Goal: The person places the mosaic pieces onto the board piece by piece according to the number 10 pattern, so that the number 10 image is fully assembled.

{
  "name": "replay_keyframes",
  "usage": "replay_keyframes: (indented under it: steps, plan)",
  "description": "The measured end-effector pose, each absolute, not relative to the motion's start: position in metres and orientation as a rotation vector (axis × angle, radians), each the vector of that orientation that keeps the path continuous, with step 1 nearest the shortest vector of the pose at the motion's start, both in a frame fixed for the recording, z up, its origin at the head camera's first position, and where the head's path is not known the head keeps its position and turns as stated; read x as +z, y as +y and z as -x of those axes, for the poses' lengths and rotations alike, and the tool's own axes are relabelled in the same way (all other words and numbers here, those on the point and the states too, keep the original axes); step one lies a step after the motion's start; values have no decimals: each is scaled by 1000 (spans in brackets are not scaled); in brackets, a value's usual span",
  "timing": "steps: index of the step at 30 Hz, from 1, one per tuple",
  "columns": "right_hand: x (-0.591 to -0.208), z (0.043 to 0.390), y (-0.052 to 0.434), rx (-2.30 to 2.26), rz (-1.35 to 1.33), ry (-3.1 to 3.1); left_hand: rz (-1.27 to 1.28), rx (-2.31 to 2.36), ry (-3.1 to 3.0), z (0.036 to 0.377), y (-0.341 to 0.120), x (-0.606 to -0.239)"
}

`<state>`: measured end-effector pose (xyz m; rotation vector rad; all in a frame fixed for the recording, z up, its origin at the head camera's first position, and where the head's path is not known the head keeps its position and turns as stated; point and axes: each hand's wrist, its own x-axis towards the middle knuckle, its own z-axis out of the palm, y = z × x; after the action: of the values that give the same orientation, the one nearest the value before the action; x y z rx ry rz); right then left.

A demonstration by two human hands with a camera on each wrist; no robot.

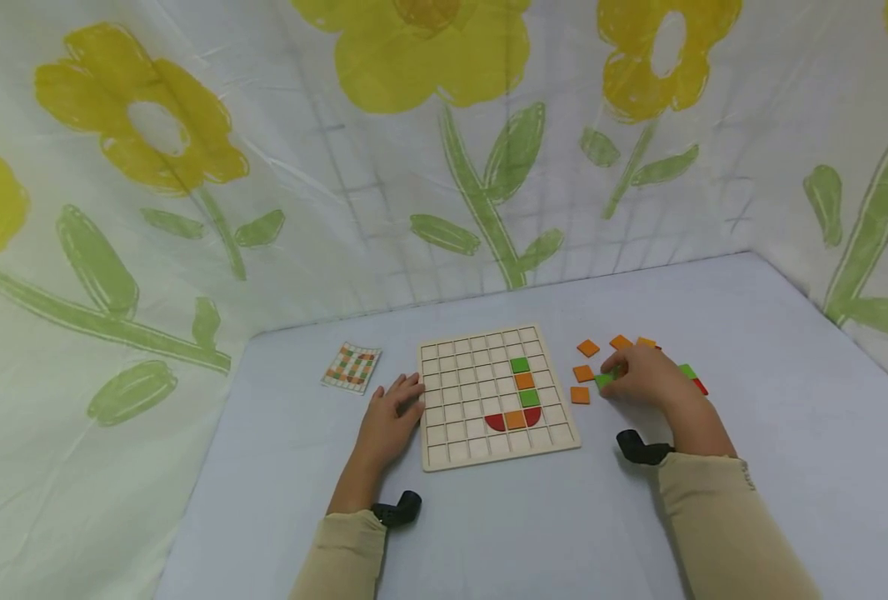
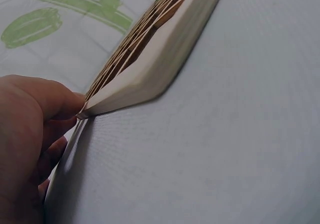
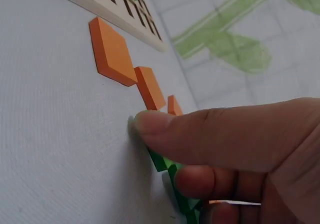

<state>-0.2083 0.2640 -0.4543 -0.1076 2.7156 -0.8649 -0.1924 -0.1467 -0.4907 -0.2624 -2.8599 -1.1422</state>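
Right of the square wooden grid board (image 1: 444, 450), right hand (image 1: 650, 379) pinches a green square tile (image 1: 604, 381) between thumb and fingers. Left hand (image 1: 387, 417), fingers relaxed, touches board's left edge; board holds green, orange, red tiles.

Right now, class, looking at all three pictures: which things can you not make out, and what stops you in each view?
- Loose tiles, head view: the right hand covers several, so no count.
- Green tile, right wrist view: mostly under the thumb; shape unclear.
- Board, left wrist view: seen edge-on, cut off at the top; its grid is hidden.
- Patterned card, head view: too small to read.
- Left hand: cut off by the frame edge.
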Motion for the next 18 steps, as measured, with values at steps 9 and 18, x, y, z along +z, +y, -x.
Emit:
replay_keyframes:
  steps: [9,18]
  plan:
    - [-456,213,266,-817,164,2742,279,-1152,-2844,192,-147,-493]
    - [-443,205,209,-929,294,2765,294,-1149,-2853,194,-148,-494]
